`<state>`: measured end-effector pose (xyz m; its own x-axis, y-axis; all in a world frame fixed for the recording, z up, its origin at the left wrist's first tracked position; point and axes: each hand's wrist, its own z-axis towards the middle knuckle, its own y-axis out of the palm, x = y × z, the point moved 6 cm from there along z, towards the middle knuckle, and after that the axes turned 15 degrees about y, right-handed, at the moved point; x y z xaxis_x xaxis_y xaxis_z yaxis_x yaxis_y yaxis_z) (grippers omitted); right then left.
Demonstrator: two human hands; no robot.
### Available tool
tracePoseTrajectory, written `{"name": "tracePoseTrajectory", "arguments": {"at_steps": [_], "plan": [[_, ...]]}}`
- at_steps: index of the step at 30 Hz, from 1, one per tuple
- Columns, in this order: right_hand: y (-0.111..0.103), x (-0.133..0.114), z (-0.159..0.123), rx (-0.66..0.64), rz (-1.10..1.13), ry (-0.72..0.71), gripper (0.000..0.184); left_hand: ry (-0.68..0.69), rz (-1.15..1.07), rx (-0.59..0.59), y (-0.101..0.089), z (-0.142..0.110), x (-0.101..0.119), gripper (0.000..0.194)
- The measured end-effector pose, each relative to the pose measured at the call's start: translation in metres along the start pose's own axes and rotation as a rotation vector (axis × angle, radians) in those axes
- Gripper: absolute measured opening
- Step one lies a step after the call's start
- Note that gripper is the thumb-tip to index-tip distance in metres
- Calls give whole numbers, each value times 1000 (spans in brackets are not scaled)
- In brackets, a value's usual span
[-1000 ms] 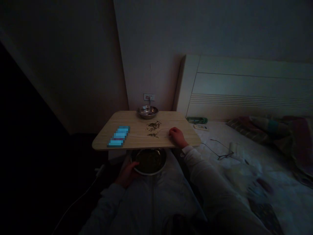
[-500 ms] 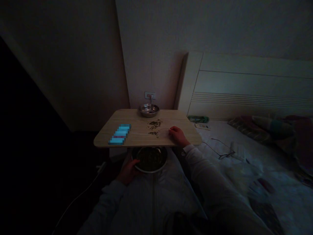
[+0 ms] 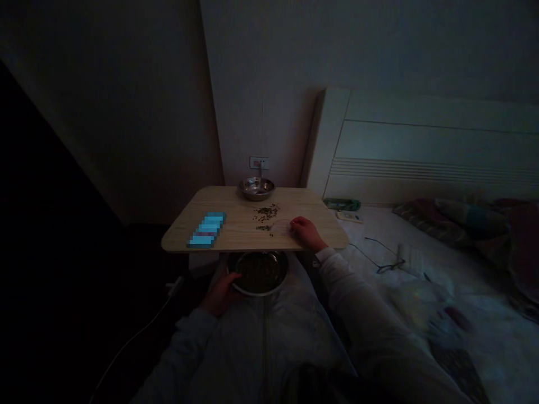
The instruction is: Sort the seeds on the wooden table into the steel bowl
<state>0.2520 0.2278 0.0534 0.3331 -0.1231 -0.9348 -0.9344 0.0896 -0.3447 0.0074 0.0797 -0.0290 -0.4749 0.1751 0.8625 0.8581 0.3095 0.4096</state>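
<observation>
My left hand (image 3: 221, 294) grips the near left rim of a round metal bowl (image 3: 269, 290) on my lap, thumb over the edge. Dark contents lie inside it, too dim to make out. Over the right part of the small wooden table (image 3: 236, 238), my right hand (image 3: 306, 233) is closed in a pinch on a thin, clear spoon-like tool (image 3: 280, 223). The tool's far end reaches a small pile of dark grains (image 3: 264, 228). Just behind spreads a larger scatter of the same grains (image 3: 267, 212).
A shiny metal bowl (image 3: 256, 191) stands at the table's back edge, with a handle sticking up. A lit phone (image 3: 207, 230) lies on the left. On the bed to the right are glasses (image 3: 389, 266), a green case (image 3: 342, 204) and bedding (image 3: 455, 221).
The tool's far end now shows at the small pile of grains, which has shifted slightly. Both hands stay nearly in place.
</observation>
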Motion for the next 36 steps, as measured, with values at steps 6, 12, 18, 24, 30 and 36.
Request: {"name": "tracePoseTrajectory", "arguments": {"at_steps": [6, 12, 18, 24, 30, 36], "plan": [[2, 0, -1, -21, 15, -2, 7, 13, 15, 3, -2, 2, -1, 16], [4, -5, -7, -91, 16, -7, 6, 9, 10, 9, -2, 2, -1, 15], [3, -6, -7, -87, 60, 15, 7, -16, 2, 3, -2, 1, -3, 15], [4, -8, -10, -91, 23, 18, 7, 0, -14, -17, -1, 3, -3, 18], [7, -10, -13, -166, 38, 9, 4, 8, 6, -22, -1, 3, -3, 14], [4, -7, -10, -112, 55, 5, 8, -6, -2, -5, -2, 4, -5, 11]]}}
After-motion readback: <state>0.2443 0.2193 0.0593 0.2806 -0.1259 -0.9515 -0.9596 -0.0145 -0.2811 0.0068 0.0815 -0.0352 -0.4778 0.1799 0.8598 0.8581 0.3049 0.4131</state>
